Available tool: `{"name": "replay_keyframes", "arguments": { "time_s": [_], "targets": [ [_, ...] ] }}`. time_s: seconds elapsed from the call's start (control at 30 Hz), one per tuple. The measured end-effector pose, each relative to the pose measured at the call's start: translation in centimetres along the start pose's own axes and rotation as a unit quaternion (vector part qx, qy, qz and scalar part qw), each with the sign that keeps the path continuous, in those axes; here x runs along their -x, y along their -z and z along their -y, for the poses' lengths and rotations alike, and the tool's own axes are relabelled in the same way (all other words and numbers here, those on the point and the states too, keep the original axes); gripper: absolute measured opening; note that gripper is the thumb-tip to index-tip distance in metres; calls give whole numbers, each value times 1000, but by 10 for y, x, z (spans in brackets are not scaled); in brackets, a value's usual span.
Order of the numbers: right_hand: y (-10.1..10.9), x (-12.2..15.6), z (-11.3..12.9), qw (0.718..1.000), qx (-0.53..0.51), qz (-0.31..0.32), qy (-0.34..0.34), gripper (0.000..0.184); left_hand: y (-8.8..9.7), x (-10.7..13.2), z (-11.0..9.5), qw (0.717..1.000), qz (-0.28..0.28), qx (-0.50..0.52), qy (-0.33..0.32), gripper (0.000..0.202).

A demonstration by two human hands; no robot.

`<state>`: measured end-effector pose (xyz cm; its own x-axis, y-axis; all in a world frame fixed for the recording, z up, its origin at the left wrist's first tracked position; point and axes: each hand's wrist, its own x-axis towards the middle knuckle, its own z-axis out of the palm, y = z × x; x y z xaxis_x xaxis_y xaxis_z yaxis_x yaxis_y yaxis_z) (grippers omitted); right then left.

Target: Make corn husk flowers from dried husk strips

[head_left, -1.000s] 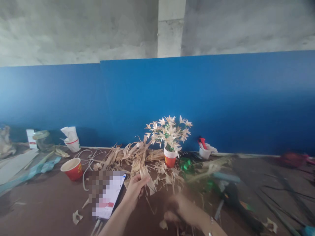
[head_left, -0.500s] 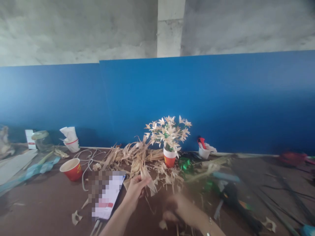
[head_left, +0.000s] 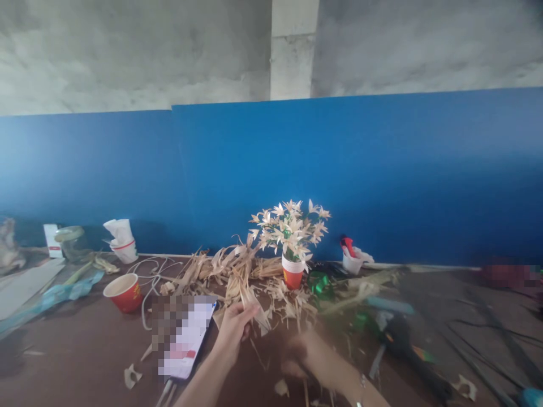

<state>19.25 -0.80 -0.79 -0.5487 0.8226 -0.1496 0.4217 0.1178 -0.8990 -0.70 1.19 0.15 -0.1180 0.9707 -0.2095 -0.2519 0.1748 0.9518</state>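
Observation:
Between the thumb and fingers of my left hand [head_left: 233,327] is a pale dried corn husk [head_left: 262,323], held low over the table in front of a husk pile [head_left: 220,270]. My right hand [head_left: 304,353] is to the right and lower, apart from that husk. It is smeared by motion, so its fingers and anything in them cannot be made out. Beyond both hands, a bunch of cream husk-like flowers [head_left: 292,230] with green stems stands upright in a red and white paper cup [head_left: 292,278]. Husk scraps [head_left: 292,305] lie around the cup's base.
A phone [head_left: 186,342] lies left of my left forearm, cable plugged in. Farther left are an empty red cup [head_left: 124,295], a white cup with tissue [head_left: 124,249] and a glass jar [head_left: 73,243]. Green ribbon [head_left: 320,284] and a black tool [head_left: 409,353] are on the right.
Both hands keep nearly the same places. The husk stays in my left hand, and my right hand is blurred in both frames.

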Motion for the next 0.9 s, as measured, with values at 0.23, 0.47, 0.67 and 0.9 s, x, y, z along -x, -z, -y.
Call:
{"name": "replay_keyframes", "arguments": {
  "time_s": [0.23,0.47,0.67,0.9],
  "targets": [
    [0,5,14,1000,7,-21,4,17,-2,3,-5,1000,-19,8,-1,39],
    [0,0,12,999,22,-33,-3,24,-5,6,-4,998,-39,41,-1,40],
    [1,0,12,999,36,-38,-5,27,-5,6,3,997,-40,69,0,39],
    [-1,-3,6,998,20,-65,-7,32,-9,8,2,997,-44,61,4,38]
  ]
}}
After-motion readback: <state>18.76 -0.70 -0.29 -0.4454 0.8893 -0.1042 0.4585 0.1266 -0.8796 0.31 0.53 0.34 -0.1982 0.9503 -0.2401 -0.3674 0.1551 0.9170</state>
